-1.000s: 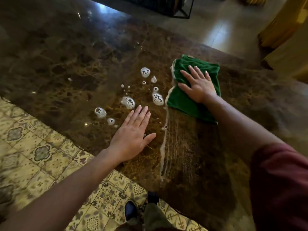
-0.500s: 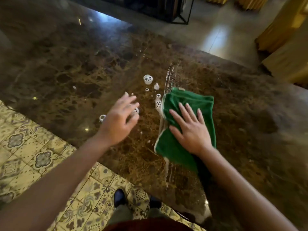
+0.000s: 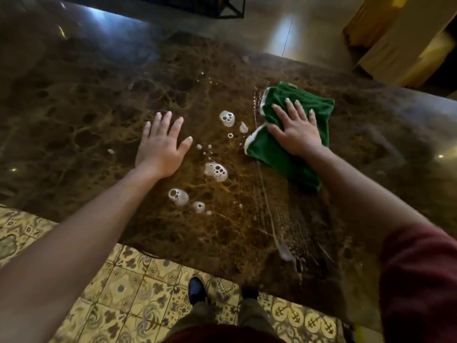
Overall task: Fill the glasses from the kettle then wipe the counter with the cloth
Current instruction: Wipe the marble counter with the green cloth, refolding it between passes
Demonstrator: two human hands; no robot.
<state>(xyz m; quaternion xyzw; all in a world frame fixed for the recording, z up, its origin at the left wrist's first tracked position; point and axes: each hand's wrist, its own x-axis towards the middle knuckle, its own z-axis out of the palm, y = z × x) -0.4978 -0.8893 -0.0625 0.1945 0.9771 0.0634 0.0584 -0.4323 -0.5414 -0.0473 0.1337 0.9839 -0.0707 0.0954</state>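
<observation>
A green cloth [image 3: 277,154] lies crumpled on the dark brown marble counter [image 3: 99,100], right of centre. My right hand [image 3: 295,131] presses flat on the cloth with fingers spread. My left hand [image 3: 160,144] rests flat on the bare counter to the left, fingers straight. Between the two hands sit several blobs of white foam [image 3: 216,171]. A wet streaked track [image 3: 279,219] runs from the cloth toward the counter's near edge. No kettle or glasses are in view.
The counter's near edge runs above a patterned yellow tiled floor [image 3: 138,280], where my shoes [image 3: 196,289] show. Beyond the far edge lie a shiny floor, a dark metal frame [image 3: 230,8] and yellow furniture [image 3: 395,38] at the top right.
My right hand has pushed the cloth away from me toward the far side, leaving a wet streak. My left hand came down flat on the counter, left of the foam.
</observation>
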